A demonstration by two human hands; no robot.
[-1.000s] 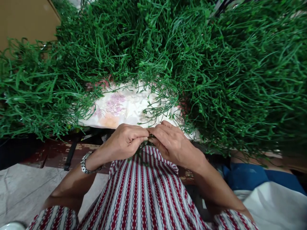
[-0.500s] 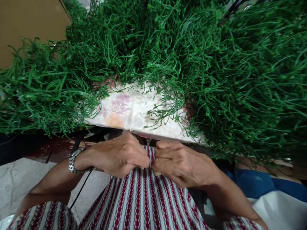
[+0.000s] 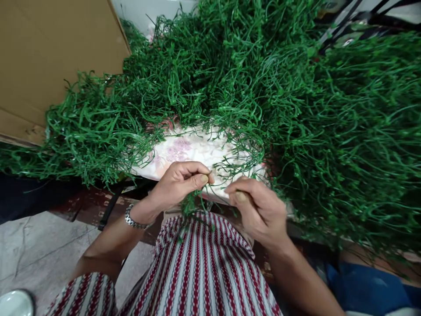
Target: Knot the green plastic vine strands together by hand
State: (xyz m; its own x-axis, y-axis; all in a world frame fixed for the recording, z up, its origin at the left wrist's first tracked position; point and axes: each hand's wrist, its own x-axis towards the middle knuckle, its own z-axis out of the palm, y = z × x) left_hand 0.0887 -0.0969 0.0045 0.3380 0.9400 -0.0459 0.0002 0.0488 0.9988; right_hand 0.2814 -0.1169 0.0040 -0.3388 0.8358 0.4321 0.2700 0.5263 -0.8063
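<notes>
Taking twelve as straight ahead of us, our left hand [image 3: 179, 184] is near the centre of the view, thumb and forefinger closed in a tight pinch on a small bunch of thin, dark green, plastic-looking stems [image 3: 190, 204]. The bunch hangs from those fingertips towards seven o'clock, its lower strands in front of our red-and-white striped patterned garment [image 3: 204, 263].

Our right hand [image 3: 261, 210] sits between three and four o'clock from the left, near but apart from it. Its fingers are curled in with the thumb up against the forefinger; we cannot tell whether anything thin is caught between them.

A silver metal-link watch [image 3: 134, 218] circles our left wrist. Just past our hands, at twelve, lies a white cloth printed with pale purple and peach flowers [image 3: 197, 149]. A big, tangled heap of bright green, thin-stemmed, plastic-looking sprigs [image 3: 210, 66] rings it from nine o'clock through twelve to three, and some strands spill onto its right half.

At ten o'clock a large, flat-sided brown cardboard box [image 3: 55, 66] stands against the heap. A round white object with a dark rim [image 3: 15, 303] shows at eight, cut off by the edge, and dark blue fabric [image 3: 368, 285] at four.
</notes>
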